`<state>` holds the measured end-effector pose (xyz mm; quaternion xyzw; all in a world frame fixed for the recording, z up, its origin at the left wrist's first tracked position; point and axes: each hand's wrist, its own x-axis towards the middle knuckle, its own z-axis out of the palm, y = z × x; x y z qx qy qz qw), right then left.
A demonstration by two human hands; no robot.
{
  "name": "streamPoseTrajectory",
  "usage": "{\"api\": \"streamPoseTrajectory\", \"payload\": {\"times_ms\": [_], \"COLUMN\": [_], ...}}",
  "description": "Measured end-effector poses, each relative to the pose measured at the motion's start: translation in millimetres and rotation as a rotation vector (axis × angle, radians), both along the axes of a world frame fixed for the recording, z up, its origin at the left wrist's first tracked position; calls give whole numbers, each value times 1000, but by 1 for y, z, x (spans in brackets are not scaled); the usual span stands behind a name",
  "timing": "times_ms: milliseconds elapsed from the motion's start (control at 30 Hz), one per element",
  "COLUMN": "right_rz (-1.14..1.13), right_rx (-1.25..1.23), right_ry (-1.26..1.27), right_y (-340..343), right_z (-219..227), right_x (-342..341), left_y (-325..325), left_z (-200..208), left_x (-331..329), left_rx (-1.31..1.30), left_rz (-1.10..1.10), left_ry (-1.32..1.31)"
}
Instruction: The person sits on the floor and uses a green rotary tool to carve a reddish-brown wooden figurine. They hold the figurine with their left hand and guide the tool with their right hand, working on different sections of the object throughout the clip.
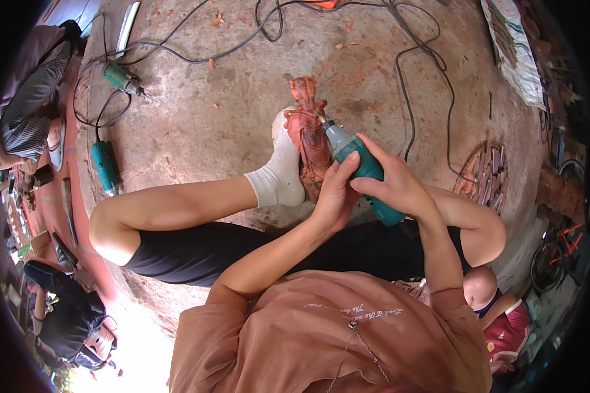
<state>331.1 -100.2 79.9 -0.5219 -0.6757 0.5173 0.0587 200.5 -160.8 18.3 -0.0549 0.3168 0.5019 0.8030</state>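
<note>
Your left hand [334, 193] and right hand [396, 187] are both closed around the teal rotary grinder [360, 171]; its tip touches the reddish wooden figurine [308, 134], near the upper middle. The figurine stands roughly upright on the concrete floor [229, 111], braced on its left side by your white-socked foot [283, 167], which touches it. Left hand's grip: fingers wrapped over the tool's body from below, thumb side against the carving's base. Right hand's grip: fingers curled over the tool's rear section. Your bent leg lies across the floor directly below the figurine, closing off that side. Black power cords [413, 72] loop over the floor above and to the right of the carving; one runs down close past your right hand. Two more green power tools [105, 167] lie well apart at left, near the floor's edge, beside another seated person [26, 105]. Wood chips are scattered on the floor. Bare floor lies left of the figurine and above it, up to the cords.
</note>
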Motion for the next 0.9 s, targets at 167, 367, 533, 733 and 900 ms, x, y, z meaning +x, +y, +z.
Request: {"api": "streamPoseTrajectory", "payload": {"times_ms": [167,367,533,733,900], "right_rz": [0,-3,-24,-1,-1], "right_rx": [-31,-29,-31,-18,-26], "right_ry": [-19,-17,-11,-21,0], "right_y": [2,1,-1,-1,-2], "right_z": [2,1,1,4,5], "right_x": [-3,-2,0,-1,-1], "left_y": [2,3,2,1,0], "left_z": [8,9,4,4,7], "left_x": [-1,-2,0,-1,-2], "left_rx": [-25,-19,15,15,-14], "left_rz": [29,33,-5,-22,-2], "left_ry": [12,8,16,32,36]}}
